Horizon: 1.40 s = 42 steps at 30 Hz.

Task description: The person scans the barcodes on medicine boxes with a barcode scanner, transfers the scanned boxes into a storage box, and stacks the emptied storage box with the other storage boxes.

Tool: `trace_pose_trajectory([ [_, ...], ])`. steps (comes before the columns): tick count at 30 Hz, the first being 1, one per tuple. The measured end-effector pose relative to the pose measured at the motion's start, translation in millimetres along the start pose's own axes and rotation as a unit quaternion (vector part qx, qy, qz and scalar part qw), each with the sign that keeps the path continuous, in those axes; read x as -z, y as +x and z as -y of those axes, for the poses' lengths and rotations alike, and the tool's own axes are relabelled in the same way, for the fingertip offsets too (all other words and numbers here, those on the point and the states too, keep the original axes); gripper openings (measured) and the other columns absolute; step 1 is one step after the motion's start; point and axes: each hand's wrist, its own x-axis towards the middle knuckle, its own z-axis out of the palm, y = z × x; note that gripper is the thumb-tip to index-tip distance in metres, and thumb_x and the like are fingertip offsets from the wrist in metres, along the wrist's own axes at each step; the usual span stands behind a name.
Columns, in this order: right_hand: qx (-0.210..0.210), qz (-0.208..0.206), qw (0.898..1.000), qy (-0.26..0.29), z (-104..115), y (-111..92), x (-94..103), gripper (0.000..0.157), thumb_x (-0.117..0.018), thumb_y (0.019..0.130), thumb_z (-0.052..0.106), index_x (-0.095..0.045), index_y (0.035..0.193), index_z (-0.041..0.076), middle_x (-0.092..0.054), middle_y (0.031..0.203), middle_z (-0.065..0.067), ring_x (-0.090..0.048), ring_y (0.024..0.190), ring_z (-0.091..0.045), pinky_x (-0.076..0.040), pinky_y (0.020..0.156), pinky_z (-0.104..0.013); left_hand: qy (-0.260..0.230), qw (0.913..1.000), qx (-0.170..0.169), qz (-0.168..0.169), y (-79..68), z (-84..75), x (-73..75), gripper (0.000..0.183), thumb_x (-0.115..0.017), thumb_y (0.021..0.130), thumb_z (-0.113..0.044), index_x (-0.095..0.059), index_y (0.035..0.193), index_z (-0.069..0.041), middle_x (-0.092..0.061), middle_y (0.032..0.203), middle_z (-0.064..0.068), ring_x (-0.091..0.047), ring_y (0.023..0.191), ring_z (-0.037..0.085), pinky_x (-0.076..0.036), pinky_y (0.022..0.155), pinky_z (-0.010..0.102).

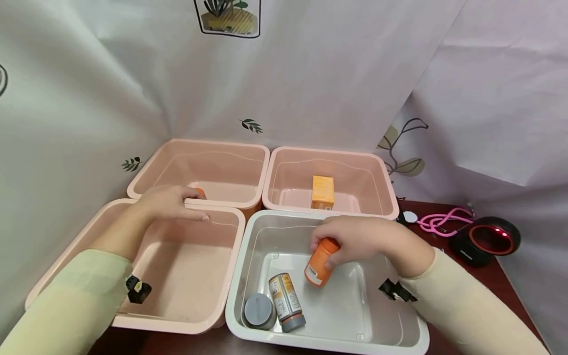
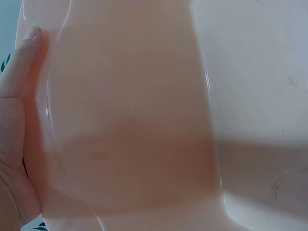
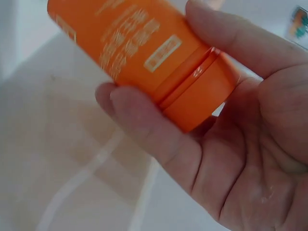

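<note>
My right hand (image 1: 352, 239) grips an orange bottle (image 1: 320, 264) by its capped end, tilted over the grey-white bin (image 1: 326, 301). In the right wrist view, thumb and fingers close around the orange cap (image 3: 199, 89), and pale printing runs along the bottle's side. My left hand (image 1: 170, 203) rests at the rim between the two left pink bins, fingers reaching into the back one. Just past those fingers shows a bit of an orange object (image 1: 201, 193), mostly hidden. The left wrist view shows the thumb (image 2: 21, 60) straight along the pink rim, the fingertips out of sight.
A grey-capped container (image 1: 259, 311) and a labelled bottle (image 1: 286, 301) stay in the grey-white bin's near left corner. An orange-yellow box (image 1: 322, 192) stands in the back right pink bin (image 1: 284, 167). At right lie a pink-tubed stethoscope (image 1: 439, 222) and a black device (image 1: 483, 241).
</note>
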Motion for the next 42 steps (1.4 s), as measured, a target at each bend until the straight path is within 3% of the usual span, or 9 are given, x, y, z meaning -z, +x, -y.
trace_pose_trajectory([
  [8,0.014,-0.029,0.999,0.035,1.5,-36.7,31.7,0.026,-0.083,0.092,0.018,-0.072,0.113,0.030,-0.064,0.106,0.010,-0.061,0.095,-0.015,-0.052,0.082,-0.033,0.003,1.0000,0.002,-0.001,-2.1,1.8,-0.8,0.052,-0.081,0.080,-0.072,-0.074,0.111,-0.031,-0.072,0.100,-0.010,-0.063,0.087,0.014,-0.048,0.079,0.042],
  [14,0.036,-0.054,0.994,0.085,-4.7,-65.1,40.7,0.030,-0.079,0.092,0.010,-0.072,0.114,0.030,-0.066,0.103,0.006,-0.064,0.089,-0.016,-0.054,0.076,-0.031,0.004,1.0000,0.002,-0.003,-3.5,0.9,1.4,0.052,-0.081,0.080,-0.072,-0.074,0.111,-0.031,-0.072,0.099,-0.010,-0.063,0.087,0.014,-0.048,0.078,0.041],
  [23,0.092,-0.101,0.970,0.201,-32.6,-101.1,30.5,0.034,-0.071,0.098,-0.003,-0.069,0.122,0.021,-0.068,0.106,-0.001,-0.068,0.083,-0.022,-0.058,0.068,-0.034,0.010,1.0000,0.001,-0.001,-4.1,1.5,0.9,0.054,-0.081,0.080,-0.073,-0.075,0.111,-0.030,-0.072,0.099,-0.010,-0.064,0.087,0.014,-0.049,0.078,0.042],
  [26,0.121,-0.135,0.955,0.235,-50.7,-113.7,20.6,0.039,-0.065,0.094,-0.012,-0.068,0.124,0.014,-0.067,0.108,-0.006,-0.067,0.085,-0.024,-0.056,0.065,-0.036,0.012,0.9999,0.002,-0.005,-3.9,1.6,0.4,0.053,-0.081,0.080,-0.073,-0.074,0.112,-0.030,-0.072,0.100,-0.009,-0.065,0.088,0.014,-0.049,0.078,0.042],
  [29,0.170,-0.172,0.925,0.292,-76.0,-126.4,2.7,0.048,-0.052,0.087,-0.022,-0.066,0.124,0.005,-0.065,0.114,-0.012,-0.065,0.093,-0.027,-0.056,0.064,-0.039,0.008,1.0000,-0.002,-0.005,-2.7,0.3,-0.6,0.053,-0.081,0.080,-0.073,-0.074,0.111,-0.031,-0.072,0.101,-0.010,-0.065,0.088,0.014,-0.049,0.079,0.043],
  [32,0.210,-0.194,0.885,0.367,-100.9,-139.0,-18.1,0.059,-0.036,0.081,-0.026,-0.063,0.127,-0.001,-0.064,0.122,-0.016,-0.065,0.101,-0.029,-0.058,0.062,-0.039,-0.001,1.0000,-0.004,-0.002,-1.7,-1.5,-1.3,0.052,-0.081,0.080,-0.073,-0.074,0.111,-0.031,-0.072,0.100,-0.010,-0.065,0.088,0.014,-0.049,0.080,0.042],
  [36,0.249,-0.207,0.832,0.450,-122.3,-151.1,-37.6,0.070,-0.017,0.079,-0.026,-0.058,0.132,-0.005,-0.062,0.130,-0.020,-0.064,0.113,-0.030,-0.062,0.075,-0.037,-0.003,1.0000,0.002,-0.001,-2.4,-2.4,-0.8,0.052,-0.081,0.080,-0.072,-0.074,0.111,-0.031,-0.072,0.100,-0.009,-0.065,0.089,0.015,-0.048,0.080,0.043],
  [39,0.296,-0.201,0.783,0.508,-131.1,-157.4,-48.7,0.072,-0.008,0.082,-0.022,-0.054,0.136,-0.009,-0.059,0.136,-0.024,-0.060,0.124,-0.032,-0.061,0.088,-0.038,0.000,1.0000,0.001,-0.002,-2.1,-2.1,-1.3,0.053,-0.081,0.080,-0.072,-0.074,0.112,-0.030,-0.072,0.101,-0.009,-0.065,0.090,0.015,-0.049,0.082,0.044],
  [42,0.349,-0.180,0.716,0.577,-137.7,-162.0,-61.6,0.068,-0.003,0.089,-0.014,-0.047,0.141,-0.014,-0.052,0.144,-0.029,-0.055,0.133,-0.038,-0.057,0.100,-0.043,0.001,1.0000,-0.001,-0.003,-1.7,-1.8,-1.5,0.052,-0.081,0.081,-0.072,-0.074,0.111,-0.030,-0.072,0.101,-0.009,-0.065,0.090,0.015,-0.049,0.082,0.043],
])
